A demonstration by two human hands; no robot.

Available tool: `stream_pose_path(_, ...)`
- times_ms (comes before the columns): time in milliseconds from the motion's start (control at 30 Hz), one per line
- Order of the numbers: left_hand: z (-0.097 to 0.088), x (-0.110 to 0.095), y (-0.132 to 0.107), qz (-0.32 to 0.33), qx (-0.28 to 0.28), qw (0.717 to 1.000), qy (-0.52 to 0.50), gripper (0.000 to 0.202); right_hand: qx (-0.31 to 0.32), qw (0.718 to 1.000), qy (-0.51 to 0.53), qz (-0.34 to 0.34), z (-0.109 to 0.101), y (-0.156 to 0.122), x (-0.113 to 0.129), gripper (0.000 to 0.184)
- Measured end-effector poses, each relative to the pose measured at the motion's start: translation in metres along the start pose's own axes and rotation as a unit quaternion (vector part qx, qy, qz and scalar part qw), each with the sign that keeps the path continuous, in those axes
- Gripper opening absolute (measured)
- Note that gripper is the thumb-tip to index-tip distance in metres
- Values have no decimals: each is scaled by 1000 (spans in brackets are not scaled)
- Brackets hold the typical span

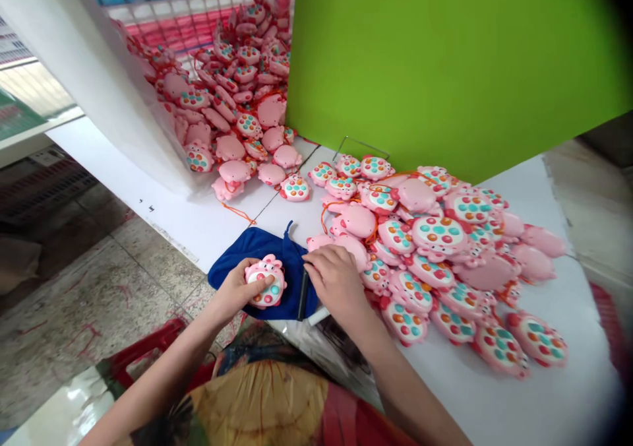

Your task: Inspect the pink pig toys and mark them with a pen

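In my left hand (pixel 241 291) is a pink animal-shaped toy (pixel 268 282), its white face with coloured round bumps turned up and my thumb lying across it. A dark blue cloth (pixel 232 261) is spread beneath the toy at the table's front edge. Over the cloth's right side, my right hand (pixel 337 281) has its thumb and fingers pinched at the upper end of a thin black rod (pixel 302 294). What the rod is for does not show. A short white stick-like piece (pixel 319 316) lies below my right hand.
Many similar toys (pixel 440 235) are heaped on the white table (pixel 558 320) to the right. More toys (pixel 232 146) spill from a white-sided container (pixel 123 103) at the back left. A large green panel (pixel 435 63) stands behind. A red stool (pixel 143 350) is at the lower left.
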State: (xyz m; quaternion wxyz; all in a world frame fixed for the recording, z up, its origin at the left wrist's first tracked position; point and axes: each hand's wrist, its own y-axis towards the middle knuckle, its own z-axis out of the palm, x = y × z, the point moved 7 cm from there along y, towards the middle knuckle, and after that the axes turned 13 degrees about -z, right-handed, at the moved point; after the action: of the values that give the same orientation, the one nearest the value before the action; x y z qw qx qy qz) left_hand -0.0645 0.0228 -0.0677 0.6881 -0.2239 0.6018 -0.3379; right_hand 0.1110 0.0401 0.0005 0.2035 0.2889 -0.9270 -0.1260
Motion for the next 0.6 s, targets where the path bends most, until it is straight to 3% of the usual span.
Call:
stream_pose_path(133,-12,5,5,6,-20,1000,-20,55,59,995,-80,1,25,29,-3,18)
stream_pose_path(267,-14,14,12,4,6,999,-39,58,92,989,-115,10,52,46,-11,16)
stream_pose_path(367,-15,18,15,9,19,1000,-21,59,80,994,-71,10,59,46,-13,10)
stream_pose_path(600,-18,17,19,4,4,999,46,53,17,989,132,58,44,27,-6,13)
